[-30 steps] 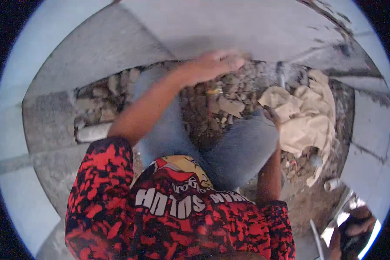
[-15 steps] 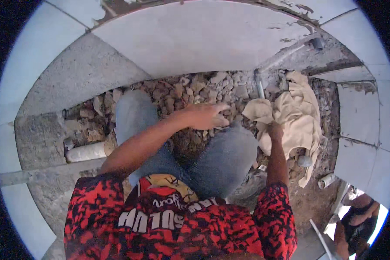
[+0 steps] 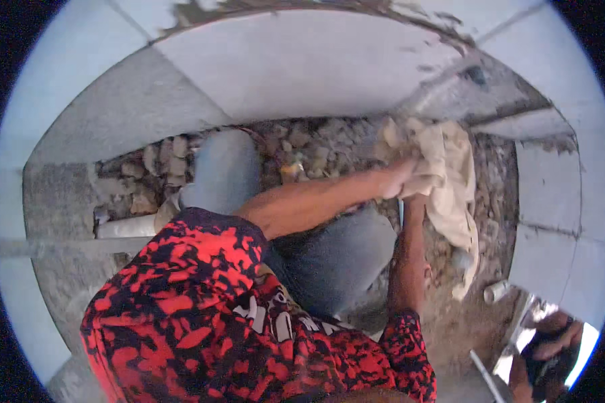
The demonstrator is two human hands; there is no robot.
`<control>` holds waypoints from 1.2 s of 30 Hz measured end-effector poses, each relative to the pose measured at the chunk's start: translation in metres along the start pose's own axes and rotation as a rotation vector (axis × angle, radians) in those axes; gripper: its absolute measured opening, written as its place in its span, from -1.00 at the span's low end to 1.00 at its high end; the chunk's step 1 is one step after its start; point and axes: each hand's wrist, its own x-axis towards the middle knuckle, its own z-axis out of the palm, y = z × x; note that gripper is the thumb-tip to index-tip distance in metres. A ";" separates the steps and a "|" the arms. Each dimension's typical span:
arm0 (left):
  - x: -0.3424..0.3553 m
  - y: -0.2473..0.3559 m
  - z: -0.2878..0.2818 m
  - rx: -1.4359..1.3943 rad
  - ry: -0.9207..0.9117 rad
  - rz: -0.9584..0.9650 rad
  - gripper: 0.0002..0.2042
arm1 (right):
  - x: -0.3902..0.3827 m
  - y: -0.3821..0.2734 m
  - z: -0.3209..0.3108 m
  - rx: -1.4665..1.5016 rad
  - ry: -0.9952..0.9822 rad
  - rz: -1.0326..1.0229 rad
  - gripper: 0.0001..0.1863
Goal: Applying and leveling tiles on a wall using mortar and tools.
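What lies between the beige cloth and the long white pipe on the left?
Between beige cloth and white pipe, the head view shows rubble, the person's left knee, forearm and left hand.

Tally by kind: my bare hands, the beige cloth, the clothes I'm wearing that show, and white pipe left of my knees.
Left hand and right hand, partly hidden: 2
Cloth: 1
Shirt: 1
Jeans: 1
Pipe: 1
Total: 6
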 end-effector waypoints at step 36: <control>-0.253 0.288 0.166 2.936 0.484 1.439 -0.60 | -0.139 0.037 0.095 -0.094 -1.169 0.079 -0.77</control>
